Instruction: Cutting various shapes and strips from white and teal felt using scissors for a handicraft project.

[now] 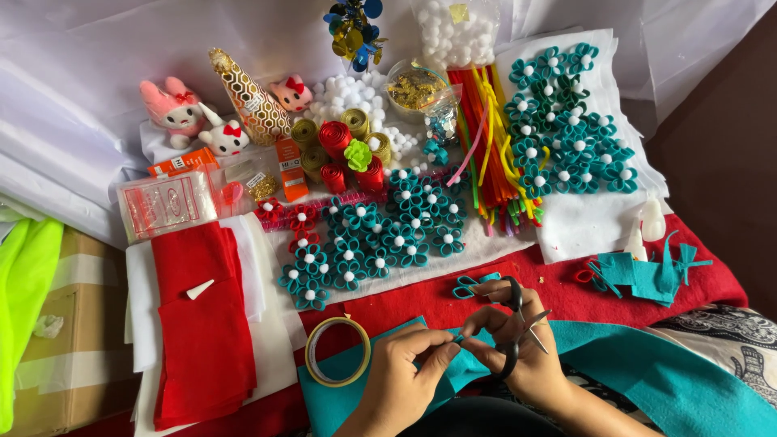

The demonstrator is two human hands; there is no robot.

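While dozens of finished teal felt flowers (388,235) crowd the middle and far right of the table, the right hand (518,348), scissors (515,324) looped on its fingers, and the left hand (405,372) pinch one small teal strip (458,336) at the near edge; much teal felt (647,372) looks uncut.

Clear flat packet (166,202) left; orange boxes (289,168) beside; pompom bag (457,32) top.

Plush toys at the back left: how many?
3: a pink long-eared plush, a white plush with a red bow in front of it, and a pink plush right of the patterned cone.
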